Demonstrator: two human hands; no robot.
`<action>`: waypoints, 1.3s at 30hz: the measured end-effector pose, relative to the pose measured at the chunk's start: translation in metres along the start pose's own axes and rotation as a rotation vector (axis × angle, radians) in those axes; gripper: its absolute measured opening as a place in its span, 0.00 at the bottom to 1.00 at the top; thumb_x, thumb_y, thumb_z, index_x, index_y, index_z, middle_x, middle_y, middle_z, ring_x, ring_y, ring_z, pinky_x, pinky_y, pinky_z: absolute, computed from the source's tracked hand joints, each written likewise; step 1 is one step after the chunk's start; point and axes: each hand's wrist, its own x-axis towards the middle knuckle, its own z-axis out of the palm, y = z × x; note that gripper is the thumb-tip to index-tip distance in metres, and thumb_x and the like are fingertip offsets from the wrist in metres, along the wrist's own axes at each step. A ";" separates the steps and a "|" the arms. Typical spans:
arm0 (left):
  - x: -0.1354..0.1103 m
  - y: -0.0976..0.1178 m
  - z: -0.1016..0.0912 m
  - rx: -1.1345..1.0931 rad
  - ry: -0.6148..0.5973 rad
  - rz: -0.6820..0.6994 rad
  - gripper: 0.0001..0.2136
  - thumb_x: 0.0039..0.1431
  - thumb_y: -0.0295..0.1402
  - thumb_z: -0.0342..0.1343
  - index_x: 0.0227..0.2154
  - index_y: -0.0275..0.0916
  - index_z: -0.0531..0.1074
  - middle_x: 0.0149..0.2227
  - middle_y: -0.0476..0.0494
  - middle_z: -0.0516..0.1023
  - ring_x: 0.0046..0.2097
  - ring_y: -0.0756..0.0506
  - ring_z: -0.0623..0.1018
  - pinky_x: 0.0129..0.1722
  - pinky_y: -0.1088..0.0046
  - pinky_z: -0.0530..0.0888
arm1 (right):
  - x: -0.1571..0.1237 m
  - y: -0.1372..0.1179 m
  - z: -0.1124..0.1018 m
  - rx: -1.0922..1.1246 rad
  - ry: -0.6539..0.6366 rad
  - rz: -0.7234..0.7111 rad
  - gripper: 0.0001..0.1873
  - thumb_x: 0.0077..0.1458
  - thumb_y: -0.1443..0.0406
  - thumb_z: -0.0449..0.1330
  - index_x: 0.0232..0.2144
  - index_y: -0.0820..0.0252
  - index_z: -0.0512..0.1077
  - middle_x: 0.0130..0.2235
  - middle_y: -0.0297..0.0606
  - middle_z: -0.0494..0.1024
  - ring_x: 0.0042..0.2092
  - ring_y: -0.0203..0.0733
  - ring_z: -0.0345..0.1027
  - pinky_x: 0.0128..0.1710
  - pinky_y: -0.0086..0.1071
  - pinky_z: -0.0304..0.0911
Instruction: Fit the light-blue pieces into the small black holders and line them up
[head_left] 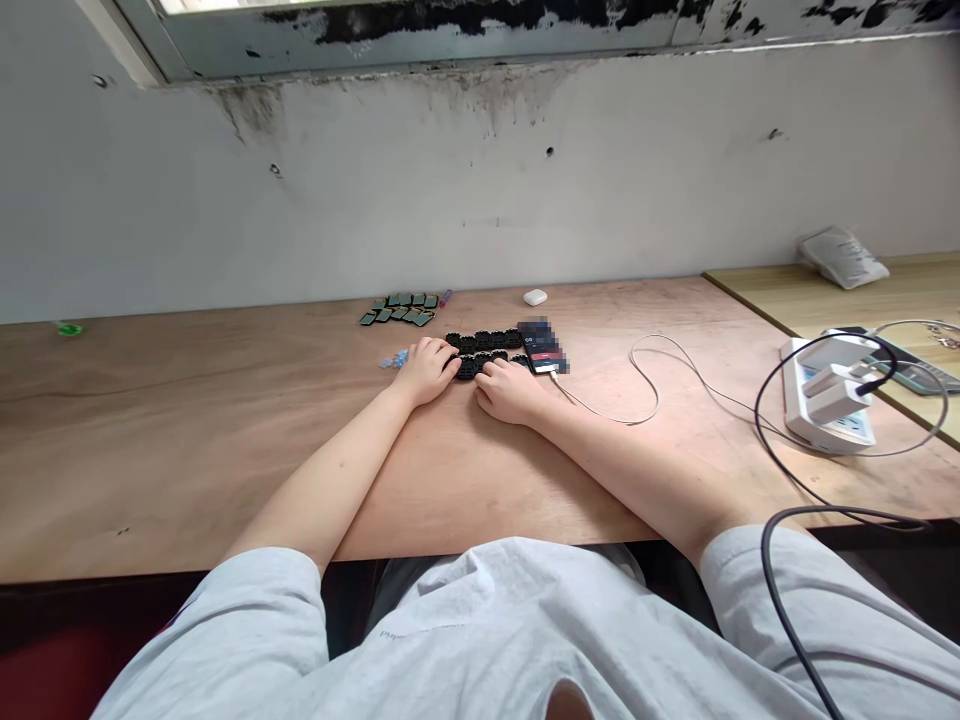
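Two rows of small black plastic parts (491,340) lie on the wooden table, one behind the other. My left hand (427,372) rests at the left end of the rows, its fingers and thumb apart and touching the parts there. Just in front of the nearer row, my right hand (511,390) has its fingers curled, with the fingertips against the row's edge. Whatever may be between those fingers is hidden. Small pale blue pieces (394,359) lie beside my left hand. Behind it, several green circuit boards (405,308) are laid out in two rows.
A phone (541,346) on a white charging cable (600,412) lies right of the black parts. Further right stands a power strip (825,395) with plugs and a black cable. A white earbud case (535,297) sits near the wall. A green item (69,329) lies far left.
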 end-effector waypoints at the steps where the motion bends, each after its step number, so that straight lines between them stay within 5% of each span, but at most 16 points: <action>1: 0.000 0.000 0.000 0.001 -0.004 -0.004 0.19 0.72 0.43 0.44 0.53 0.44 0.76 0.56 0.39 0.76 0.61 0.36 0.68 0.60 0.53 0.65 | 0.000 0.000 0.000 0.005 -0.004 -0.006 0.16 0.69 0.63 0.51 0.41 0.63 0.78 0.44 0.51 0.77 0.47 0.51 0.67 0.44 0.39 0.58; 39: 0.000 -0.002 0.000 -0.016 -0.002 0.004 0.19 0.73 0.43 0.43 0.50 0.43 0.77 0.53 0.39 0.77 0.57 0.37 0.71 0.57 0.54 0.68 | 0.000 0.000 -0.002 0.009 -0.002 0.103 0.16 0.69 0.62 0.52 0.42 0.64 0.79 0.46 0.53 0.78 0.49 0.54 0.67 0.48 0.41 0.57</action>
